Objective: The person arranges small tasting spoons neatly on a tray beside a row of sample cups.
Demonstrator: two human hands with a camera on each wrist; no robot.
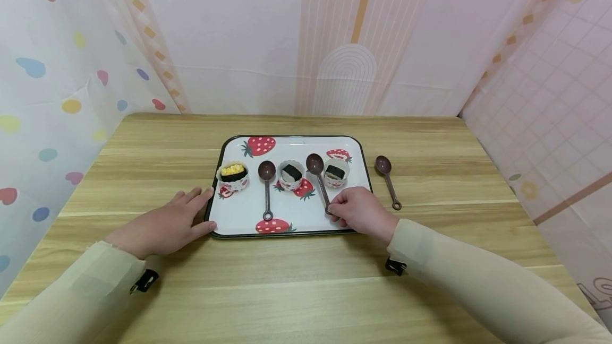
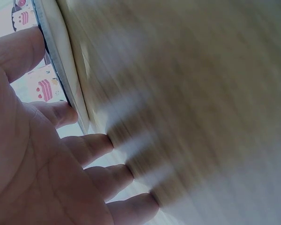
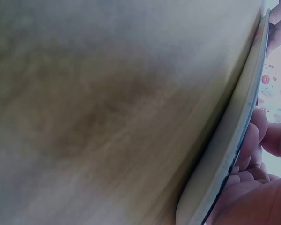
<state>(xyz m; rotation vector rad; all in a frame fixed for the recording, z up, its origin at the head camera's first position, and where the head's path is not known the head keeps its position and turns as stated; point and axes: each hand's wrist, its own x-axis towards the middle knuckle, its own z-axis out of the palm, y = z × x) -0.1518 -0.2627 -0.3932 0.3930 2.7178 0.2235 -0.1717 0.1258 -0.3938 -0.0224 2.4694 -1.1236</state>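
In the head view my right hand (image 1: 359,212) pinches the handle end of a brown measuring spoon (image 1: 314,164) that lies over a strawberry-print tray (image 1: 315,222). This spoon sits between a middle paper cup holding a rice ball with seaweed (image 1: 291,173) and a similar cup at right (image 1: 336,173). A second brown spoon (image 1: 266,170) lies on the tray, between the middle cup and a left cup of seaweed-wrapped sushi with yellow topping (image 1: 232,174). My left hand (image 1: 167,223) has its fingers spread, thumb and index at the tray's left rim; the left wrist view shows its palm (image 2: 42,173).
A third brown spoon (image 1: 383,165) lies on the wooden table (image 1: 306,291), right of the tray. Patterned cloth (image 1: 239,41) hangs behind the table and along both sides.
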